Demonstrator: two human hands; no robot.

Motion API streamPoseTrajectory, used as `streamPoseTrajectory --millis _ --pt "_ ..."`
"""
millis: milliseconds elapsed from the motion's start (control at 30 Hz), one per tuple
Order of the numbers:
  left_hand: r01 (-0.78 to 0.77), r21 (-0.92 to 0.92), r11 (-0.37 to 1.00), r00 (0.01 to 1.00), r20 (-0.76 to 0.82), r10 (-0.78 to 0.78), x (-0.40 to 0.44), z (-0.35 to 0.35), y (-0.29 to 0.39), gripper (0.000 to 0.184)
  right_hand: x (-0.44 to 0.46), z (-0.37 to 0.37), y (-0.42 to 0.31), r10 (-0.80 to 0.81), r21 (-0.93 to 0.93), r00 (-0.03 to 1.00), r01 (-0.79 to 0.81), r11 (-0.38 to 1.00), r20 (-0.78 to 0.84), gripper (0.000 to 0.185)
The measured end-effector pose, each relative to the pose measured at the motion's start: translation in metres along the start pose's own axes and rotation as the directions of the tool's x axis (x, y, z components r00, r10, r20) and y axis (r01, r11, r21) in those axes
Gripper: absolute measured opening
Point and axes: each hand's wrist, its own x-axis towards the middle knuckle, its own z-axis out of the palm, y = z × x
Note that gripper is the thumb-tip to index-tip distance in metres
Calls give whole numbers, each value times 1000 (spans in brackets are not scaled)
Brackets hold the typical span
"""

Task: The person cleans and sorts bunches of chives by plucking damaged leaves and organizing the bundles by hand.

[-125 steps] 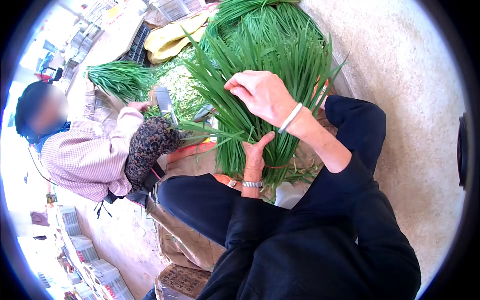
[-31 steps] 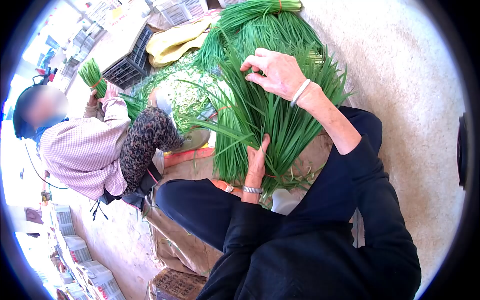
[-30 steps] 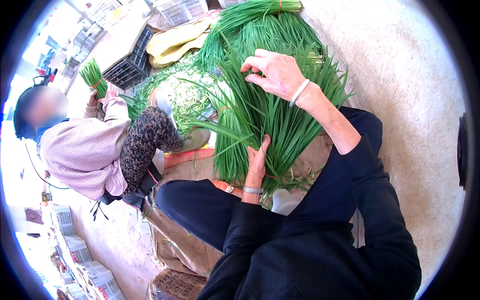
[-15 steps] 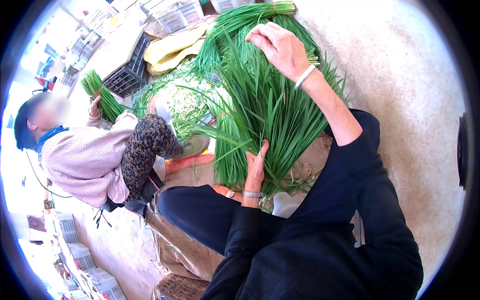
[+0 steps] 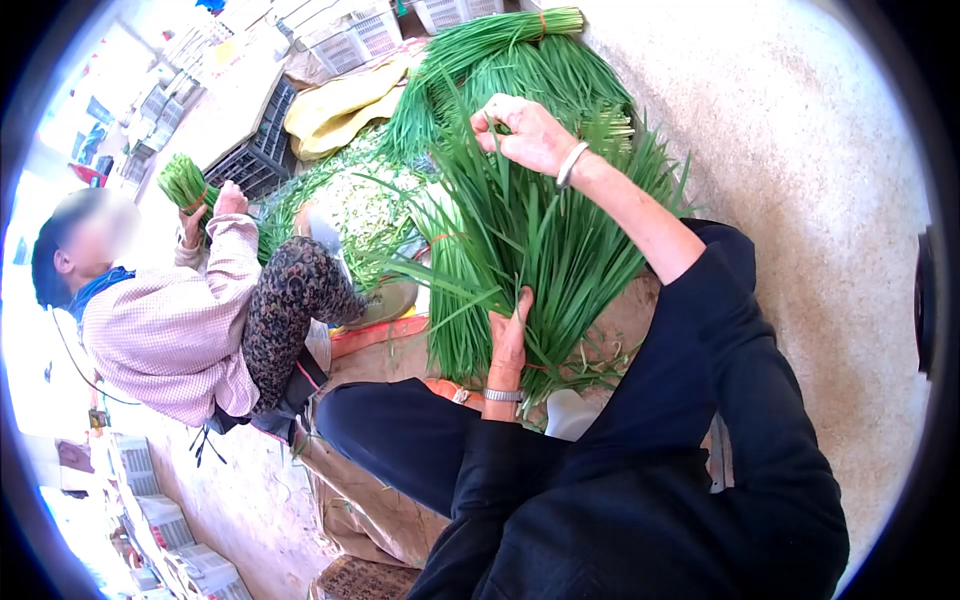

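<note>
My left hand (image 5: 509,340), with a metal watch band at the wrist, is wrapped round the lower part of a large bunch of long green leaves (image 5: 560,230). The leaves fan out upward and to the right. Over the upper leaves is my right hand (image 5: 525,135), a white bangle at its wrist, its fingertips pinched at the tip of a leaf. Whether other leaves are between those fingers is too small to tell. Beside the bunch, on its left, lies another green bundle (image 5: 450,290) with a red band.
A co-worker (image 5: 170,330) sits at the left, holding a banded green bundle (image 5: 185,187). More bundles (image 5: 510,70) are piled at the top. Leaf scraps (image 5: 370,205), a yellow sack (image 5: 345,108) and a black crate (image 5: 262,140) lie between. Bare floor (image 5: 800,220) runs along the right.
My right hand has come down from above the leaves to their upper tips, and its fingers have closed. My left hand keeps its hold. The co-worker's hand has moved up to the banded bundle.
</note>
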Motion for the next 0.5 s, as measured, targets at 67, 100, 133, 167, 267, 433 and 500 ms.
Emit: streamPoseTrajectory --millis 67,100,133,167,267,433,500 --pt "-19 -64 998 999 30 21 1 0 2 58 4 6 -4 239 185 958 -209 960 -160 28" --pt "-20 -81 997 1000 14 21 1 0 0 58 14 1 -10 291 360 915 -181 915 -280 32" --pt "-20 -95 995 1000 -5 20 -1 -1 -2 58 24 -7 -14 360 520 850 -123 845 -384 37" --pt "-15 -110 994 1000 -5 14 -3 -2 -1 57 34 -20 -17 311 474 861 -94 876 -403 41" --pt "38 -226 973 999 25 -33 4 -8 3 51 37 -63 -38 43 387 913 128 913 -405 21" --pt "-148 -130 980 980 114 163 23 -34 3 48 -29 -76 5 12 211 814 136 968 -581 44" --pt "-40 -289 957 992 106 74 27 -38 5 49 -72 -56 38 225 327 744 -9 945 -629 52"
